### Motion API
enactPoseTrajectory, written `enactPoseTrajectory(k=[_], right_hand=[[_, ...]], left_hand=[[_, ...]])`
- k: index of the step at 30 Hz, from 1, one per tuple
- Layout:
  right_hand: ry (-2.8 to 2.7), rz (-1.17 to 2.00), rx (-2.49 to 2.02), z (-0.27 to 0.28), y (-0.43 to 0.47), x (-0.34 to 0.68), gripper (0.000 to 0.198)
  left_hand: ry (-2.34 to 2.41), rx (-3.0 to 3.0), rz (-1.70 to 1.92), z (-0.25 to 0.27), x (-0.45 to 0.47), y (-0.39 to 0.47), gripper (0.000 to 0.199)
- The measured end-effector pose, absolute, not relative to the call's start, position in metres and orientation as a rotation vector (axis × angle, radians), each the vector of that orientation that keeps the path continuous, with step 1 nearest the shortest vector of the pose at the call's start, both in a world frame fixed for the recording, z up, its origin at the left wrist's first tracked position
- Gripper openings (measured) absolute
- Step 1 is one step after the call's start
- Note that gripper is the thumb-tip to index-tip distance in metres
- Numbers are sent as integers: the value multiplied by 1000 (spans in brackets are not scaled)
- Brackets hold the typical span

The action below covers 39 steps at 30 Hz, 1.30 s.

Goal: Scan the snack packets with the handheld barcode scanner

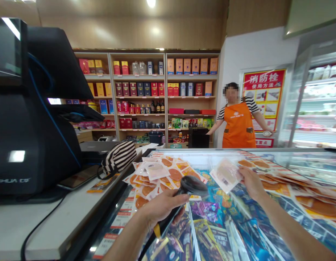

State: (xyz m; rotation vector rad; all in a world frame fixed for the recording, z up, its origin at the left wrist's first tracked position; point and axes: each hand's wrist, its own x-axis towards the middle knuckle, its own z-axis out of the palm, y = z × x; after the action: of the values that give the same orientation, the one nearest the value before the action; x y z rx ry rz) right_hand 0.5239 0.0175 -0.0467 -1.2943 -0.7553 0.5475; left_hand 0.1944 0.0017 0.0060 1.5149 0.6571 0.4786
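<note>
A black handheld barcode scanner (194, 185) is in my left hand (164, 206), its cable trailing down toward me. My fingers wrap round its handle, and its head points to the right. My right hand (251, 182) pinches the edge of a flat clear-and-white packet (226, 174) with a barcode on it. The packet is held up above the freezer's glass top, apart from the scanner head. Left of it, a pile of similar orange-and-white packets (173, 174) lies spread on the glass. More orange packets (314, 204) are stacked on the right, beside my right forearm.
Wrapped frozen goods (208, 232) show through the freezer glass. At left stand a black checkout terminal (34, 127), a phone (79, 177) and a striped pouch (120, 157) on the counter (42, 224). Beyond the freezer, a person in an orange apron (238, 125) stands near stocked shelves (139, 92).
</note>
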Motion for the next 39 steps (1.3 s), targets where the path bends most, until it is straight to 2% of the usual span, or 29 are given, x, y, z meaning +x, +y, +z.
enactPoseTrajectory(k=[10, 15, 20, 25, 30, 34, 39], right_hand=[[-786, 426, -1338, -40, 14, 517, 14], [-1037, 99, -1591, -39, 18, 512, 21], [-1379, -233, -1821, -38, 28, 463, 26], [-1681, -299, -1824, -44, 38, 394, 31], [-1946, -270, -1635, -53, 34, 359, 27], [-1941, -268, -1598, -52, 27, 386, 30], [-1708, -454, -2077, -46, 2, 489, 37]], left_hand=[[718, 1520, 490, 5, 189, 9, 28], [831, 1543, 608, 8, 178, 13, 32], [978, 1421, 738, 5, 147, 14, 34], [1139, 1357, 807, 2, 123, 9, 37], [1247, 1326, 895, 5, 114, -2, 39], [1328, 1310, 917, 4, 107, -2, 39], [1339, 1214, 906, 5, 114, 1, 40]])
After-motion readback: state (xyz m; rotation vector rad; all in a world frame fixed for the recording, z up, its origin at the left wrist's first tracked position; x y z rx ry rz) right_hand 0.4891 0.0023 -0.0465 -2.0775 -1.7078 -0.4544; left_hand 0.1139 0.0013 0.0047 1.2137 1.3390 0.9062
